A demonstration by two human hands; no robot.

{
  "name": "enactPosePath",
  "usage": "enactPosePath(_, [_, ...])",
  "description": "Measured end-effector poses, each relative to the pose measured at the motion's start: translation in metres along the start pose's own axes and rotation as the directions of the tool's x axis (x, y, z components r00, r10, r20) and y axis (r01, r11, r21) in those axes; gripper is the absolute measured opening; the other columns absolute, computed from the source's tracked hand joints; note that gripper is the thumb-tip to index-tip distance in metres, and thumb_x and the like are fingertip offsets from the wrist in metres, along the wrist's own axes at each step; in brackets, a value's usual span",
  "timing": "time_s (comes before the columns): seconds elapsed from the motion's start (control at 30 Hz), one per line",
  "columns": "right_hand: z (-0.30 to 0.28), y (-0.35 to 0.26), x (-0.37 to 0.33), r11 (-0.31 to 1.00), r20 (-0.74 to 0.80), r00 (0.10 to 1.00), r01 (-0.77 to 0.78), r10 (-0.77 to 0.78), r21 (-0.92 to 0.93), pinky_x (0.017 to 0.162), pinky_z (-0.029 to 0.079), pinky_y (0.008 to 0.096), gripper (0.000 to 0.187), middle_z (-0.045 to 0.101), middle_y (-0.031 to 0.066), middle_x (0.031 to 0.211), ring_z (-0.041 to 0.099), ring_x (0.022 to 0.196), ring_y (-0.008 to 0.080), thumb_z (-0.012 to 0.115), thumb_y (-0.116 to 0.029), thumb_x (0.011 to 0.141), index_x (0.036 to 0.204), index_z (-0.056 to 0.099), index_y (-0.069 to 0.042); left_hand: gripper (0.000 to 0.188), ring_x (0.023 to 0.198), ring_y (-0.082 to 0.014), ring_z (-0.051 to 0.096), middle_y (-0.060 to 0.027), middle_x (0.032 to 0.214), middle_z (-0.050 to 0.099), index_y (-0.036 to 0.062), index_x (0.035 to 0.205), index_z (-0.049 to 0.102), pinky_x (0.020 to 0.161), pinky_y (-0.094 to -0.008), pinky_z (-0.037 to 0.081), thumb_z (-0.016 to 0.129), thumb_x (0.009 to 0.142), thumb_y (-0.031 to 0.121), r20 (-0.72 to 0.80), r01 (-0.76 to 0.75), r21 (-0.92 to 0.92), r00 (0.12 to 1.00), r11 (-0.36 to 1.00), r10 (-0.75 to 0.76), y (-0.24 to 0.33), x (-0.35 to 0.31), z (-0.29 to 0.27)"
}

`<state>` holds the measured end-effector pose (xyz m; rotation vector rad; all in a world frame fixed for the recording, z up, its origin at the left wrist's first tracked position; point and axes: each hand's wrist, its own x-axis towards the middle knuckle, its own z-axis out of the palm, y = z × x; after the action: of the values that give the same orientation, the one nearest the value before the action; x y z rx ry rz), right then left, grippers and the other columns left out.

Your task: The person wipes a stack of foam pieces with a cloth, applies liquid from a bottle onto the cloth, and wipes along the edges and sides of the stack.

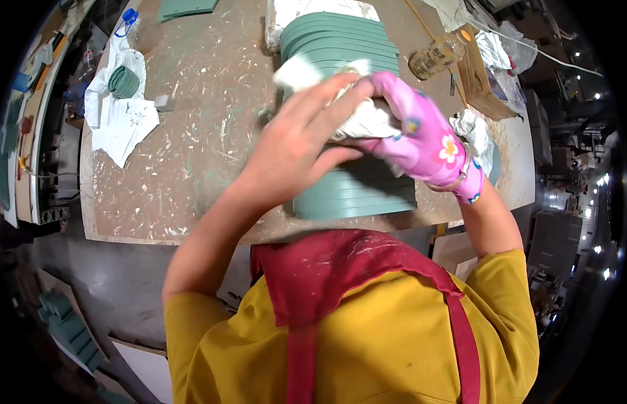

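Note:
A crumpled white cloth (pixel 370 123) is bunched between my two hands, slightly blurred at its upper left end. My bare left hand (pixel 286 145) is closed on the cloth from the left, its fingers reaching over the top. From the right, my right hand (pixel 428 138), in a pink flowered glove, curls its fingers around the same cloth. Directly beneath lies an overlapping row of flat green pieces (pixel 354 195) with rounded edges. My hands cover the middle of that row, and I cannot tell whether the cloth touches it.
A brown, paint-specked worktable (pixel 185 168) bears everything. On its left lie a white rag (pixel 121 114), a green roll (pixel 123 82) and a small pale block (pixel 164 103). A jar (pixel 438 56) and a cardboard box (pixel 485 77) stand right. A green sheet (pixel 185 8) lies far left.

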<state>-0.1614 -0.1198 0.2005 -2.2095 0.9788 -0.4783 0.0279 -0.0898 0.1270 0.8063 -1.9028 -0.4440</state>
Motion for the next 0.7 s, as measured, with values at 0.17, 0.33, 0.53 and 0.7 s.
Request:
enactPosePath(0.17, [-0.002, 0.015, -0.037, 0.977, -0.26, 0.959, -0.064, 0.117, 0.204, 0.106, 0.036, 0.0404, 0.072, 0.049, 0.0214, 0.132, 0.047, 0.124, 0.0332, 0.064, -0.045, 0.082, 0.134, 0.042, -0.001, 0.024, 0.089, -0.0262, 0.061, -0.0082, 0.093, 0.066, 0.0078, 0.093, 0.067, 0.083, -0.0375, 0.044, 0.075, 0.07, 0.01, -0.214, 0.161, 0.36, 0.973, 0.919, -0.087, -0.022, -0.005, -0.034])
enactPosePath(0.33, [0.056, 0.027, -0.078, 0.77, -0.008, 0.999, -0.045, 0.052, -0.636, 0.113, 0.015, 0.0495, 0.087, 0.033, 0.0247, 0.145, 0.03, 0.135, 0.0403, 0.052, -0.065, 0.08, 0.137, 0.04, 0.001, 0.026, 0.099, -0.03, 0.055, -0.0108, 0.098, 0.06, 0.0106, 0.097, 0.065, 0.086, -0.0418, 0.043, 0.068, 0.08, 0.031, 0.221, -0.039, 0.268, 0.975, 0.963, -0.022, 0.022, -0.029, 0.039])
enactPosePath(0.53, [0.055, 0.036, -0.076, 0.774, -0.031, 0.999, -0.03, 0.014, -0.632, 0.112, 0.016, 0.0501, 0.094, 0.034, 0.0188, 0.146, 0.032, 0.134, 0.0376, 0.054, -0.071, 0.074, 0.135, 0.044, -0.001, 0.017, 0.091, -0.0278, 0.058, -0.0141, 0.097, 0.06, 0.0062, 0.098, 0.062, 0.08, -0.0396, 0.045, 0.06, 0.089, 0.022, 0.167, 0.539, 0.11, 0.818, 0.835, -0.55, -0.032, -0.086, 0.002])
enactPosePath(0.7, [0.046, 0.028, -0.075, 0.775, 0.088, 0.996, 0.077, -0.027, -0.627, 0.113, 0.013, 0.0518, 0.103, 0.035, 0.0177, 0.146, 0.028, 0.136, 0.0378, 0.049, -0.079, 0.07, 0.139, 0.04, -0.003, 0.018, 0.083, -0.0242, 0.06, -0.0108, 0.087, 0.062, 0.0059, 0.099, 0.06, 0.077, -0.0393, 0.046, 0.059, 0.09, 0.021, -0.014, 0.546, -0.213, 0.827, 0.81, -0.562, 0.036, -0.039, 0.002])
